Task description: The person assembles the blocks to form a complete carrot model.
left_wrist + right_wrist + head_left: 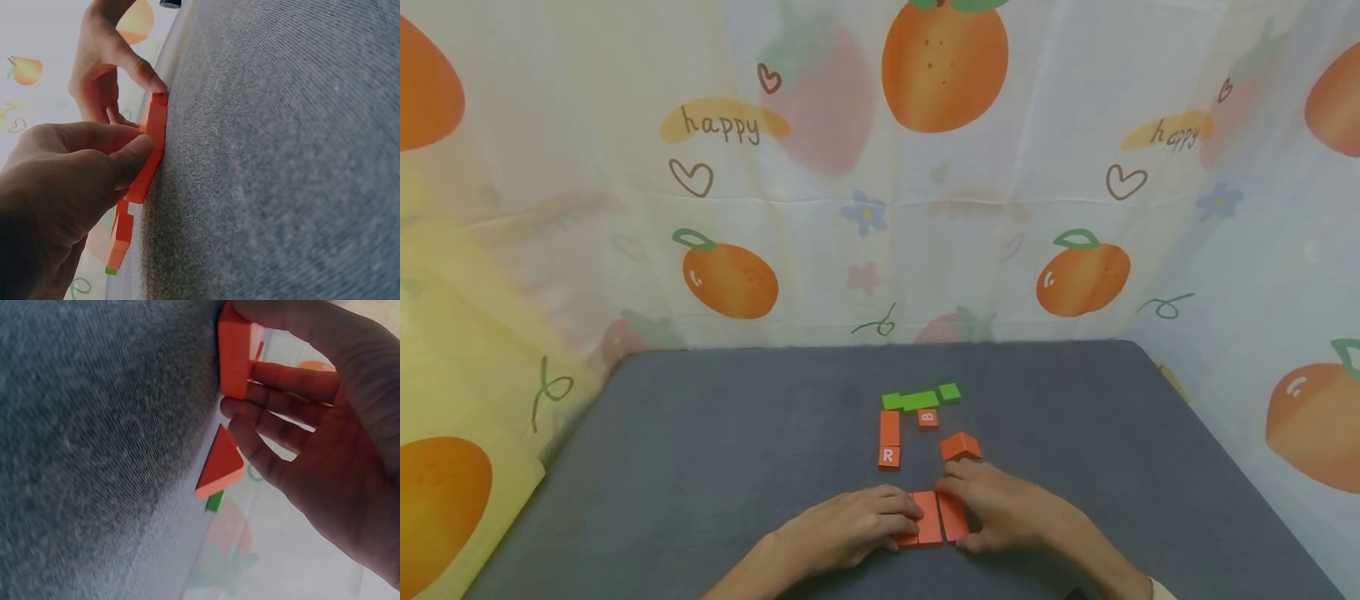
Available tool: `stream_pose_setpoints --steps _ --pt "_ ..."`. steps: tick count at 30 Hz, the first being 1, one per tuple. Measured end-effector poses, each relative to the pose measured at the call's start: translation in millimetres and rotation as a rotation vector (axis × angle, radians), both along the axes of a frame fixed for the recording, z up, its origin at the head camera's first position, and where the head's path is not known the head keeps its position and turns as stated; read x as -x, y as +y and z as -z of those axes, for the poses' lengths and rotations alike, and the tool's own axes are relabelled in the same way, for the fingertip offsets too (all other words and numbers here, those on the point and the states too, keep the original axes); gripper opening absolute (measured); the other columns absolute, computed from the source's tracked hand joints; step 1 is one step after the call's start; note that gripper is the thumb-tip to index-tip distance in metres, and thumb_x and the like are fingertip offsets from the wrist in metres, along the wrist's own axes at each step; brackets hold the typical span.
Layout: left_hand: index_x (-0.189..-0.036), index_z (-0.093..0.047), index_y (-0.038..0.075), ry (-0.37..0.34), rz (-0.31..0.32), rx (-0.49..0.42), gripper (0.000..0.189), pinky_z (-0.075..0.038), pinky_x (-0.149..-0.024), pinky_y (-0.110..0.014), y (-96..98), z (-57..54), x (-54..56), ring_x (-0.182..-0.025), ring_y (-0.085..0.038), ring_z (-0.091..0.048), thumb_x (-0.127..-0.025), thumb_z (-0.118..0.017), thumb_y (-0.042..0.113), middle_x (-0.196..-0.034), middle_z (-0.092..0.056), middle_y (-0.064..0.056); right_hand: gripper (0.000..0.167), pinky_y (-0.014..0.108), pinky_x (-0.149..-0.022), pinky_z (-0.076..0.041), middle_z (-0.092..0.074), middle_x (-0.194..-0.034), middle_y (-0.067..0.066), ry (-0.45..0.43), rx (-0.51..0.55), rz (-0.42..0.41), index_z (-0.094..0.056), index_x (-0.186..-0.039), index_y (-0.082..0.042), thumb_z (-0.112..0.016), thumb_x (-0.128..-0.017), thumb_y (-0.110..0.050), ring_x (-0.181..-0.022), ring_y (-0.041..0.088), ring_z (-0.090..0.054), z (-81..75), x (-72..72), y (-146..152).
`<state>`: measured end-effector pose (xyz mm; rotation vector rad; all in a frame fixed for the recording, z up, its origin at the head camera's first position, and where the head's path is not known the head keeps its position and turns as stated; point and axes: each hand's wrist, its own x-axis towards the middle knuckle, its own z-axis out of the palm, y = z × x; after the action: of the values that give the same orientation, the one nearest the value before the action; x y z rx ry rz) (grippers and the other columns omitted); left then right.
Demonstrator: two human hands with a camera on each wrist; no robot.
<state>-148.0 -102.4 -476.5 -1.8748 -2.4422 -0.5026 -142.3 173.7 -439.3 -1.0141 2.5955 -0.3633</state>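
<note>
Several flat orange blocks lie side by side near the table's front: a mostly covered left block, a middle block and a right block, with a narrow gap between the last two. My left hand pinches the left end of this row between thumb and fingers. At the other end my right hand grips the right block, its thumb at the near edge and its fingers along the far side. Just beyond the right fingertips sits an orange triangular block.
Farther back stand an orange block marked R, a plain orange block behind it and an orange block marked B. Behind them lie a long green block and two small ones. A fruit-print curtain hangs behind the grey table.
</note>
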Motion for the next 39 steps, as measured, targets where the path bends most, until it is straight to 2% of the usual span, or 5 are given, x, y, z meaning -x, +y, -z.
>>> stream_pose_setpoints --steps 9,16,28,32,39 --pt "-0.13 -0.071 0.016 0.021 -0.009 0.003 0.029 -0.052 -0.109 -0.02 -0.1 1.0 0.8 -0.129 -0.008 -0.063 -0.102 -0.069 0.022 -0.135 -0.07 0.005 0.054 0.034 -0.098 -0.057 -0.059 -0.122 -0.007 -0.025 0.018 0.01 -0.064 -0.132 -0.015 -0.084 -0.088 -0.038 -0.109 0.005 -0.055 3.6 1.5 -3.5" --pt "-0.133 -0.07 0.016 0.031 0.002 -0.033 0.029 -0.052 -0.11 -0.022 -3.7 4.5 0.9 -0.131 -0.01 -0.063 -0.105 -0.065 0.022 -0.137 -0.069 0.004 0.063 0.039 -0.106 -0.056 -0.062 -0.131 -0.007 0.002 0.095 -0.005 -0.06 -0.139 -0.017 -0.08 -0.09 -0.05 -0.12 0.008 -0.059 5.9 0.9 -3.1" --pt "-0.13 -0.071 0.016 0.004 -0.006 -0.062 0.028 -0.052 -0.111 -0.024 -2.2 7.4 0.6 -0.131 -0.01 -0.063 -0.103 -0.067 0.022 -0.136 -0.07 0.004 0.058 0.036 -0.103 -0.056 -0.062 -0.131 -0.006 0.003 0.146 -0.011 -0.055 -0.142 -0.018 -0.08 -0.09 -0.029 -0.115 0.007 -0.056 9.9 -3.1 -10.8" --pt "-0.127 -0.072 0.015 0.043 0.019 -0.087 0.026 -0.051 -0.112 -0.022 -1.1 8.2 2.8 -0.13 -0.009 -0.063 -0.102 -0.069 0.023 -0.134 -0.071 0.004 0.061 0.039 -0.106 -0.055 -0.061 -0.134 -0.008 -0.025 0.12 -0.003 -0.052 -0.145 -0.021 -0.08 -0.092 -0.031 -0.12 0.008 -0.055 9.0 -1.2 -9.3" --pt "-0.129 -0.072 0.015 0.114 0.063 -0.057 0.027 -0.05 -0.112 -0.02 -2.0 6.6 6.1 -0.132 -0.009 -0.064 -0.103 -0.067 0.024 -0.136 -0.07 0.003 0.075 0.044 -0.107 -0.054 -0.062 -0.139 -0.007 0.03 0.103 -0.051 -0.045 -0.153 -0.021 -0.083 -0.09 -0.039 -0.122 0.01 -0.061 5.3 1.4 -7.2"
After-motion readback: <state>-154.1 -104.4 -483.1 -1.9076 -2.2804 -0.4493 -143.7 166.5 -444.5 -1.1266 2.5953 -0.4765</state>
